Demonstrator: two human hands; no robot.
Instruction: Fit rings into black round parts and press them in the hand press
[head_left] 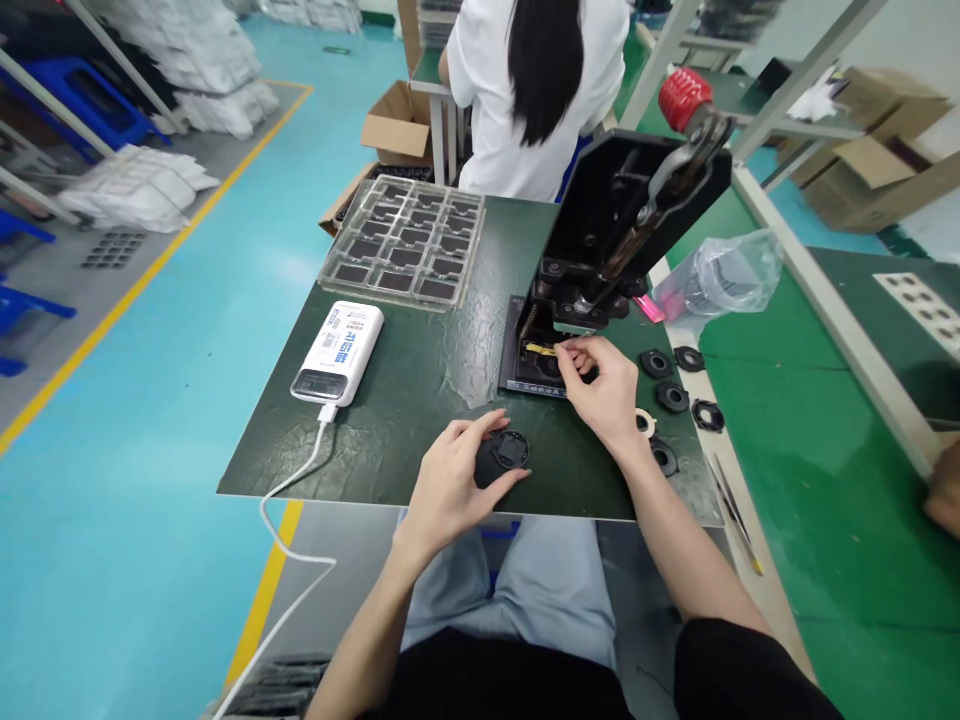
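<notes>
My left hand (459, 478) curves around a small round black part (511, 450) low over the green mat. Its thumb is at the near edge of the part and its fingers at the far edge. My right hand (600, 385) reaches under the black hand press (600, 230), with thumb and forefinger pinched at the end of a thin yellow strip (540, 349). The strip lies across the press's base, below the ram. My fingers partly cover the base, and whatever lies beneath them is hidden. A red-wrapped handle (684, 98) tops the press lever.
Several black ring parts (672, 397) lie right of my right hand, with tweezers (735, 510) beyond. A clear compartment tray (409, 240) and a white power bank (339, 352) with a cable (309, 468) sit at left. A plastic bag (720, 275) stands right. A person (536, 90) sits ahead.
</notes>
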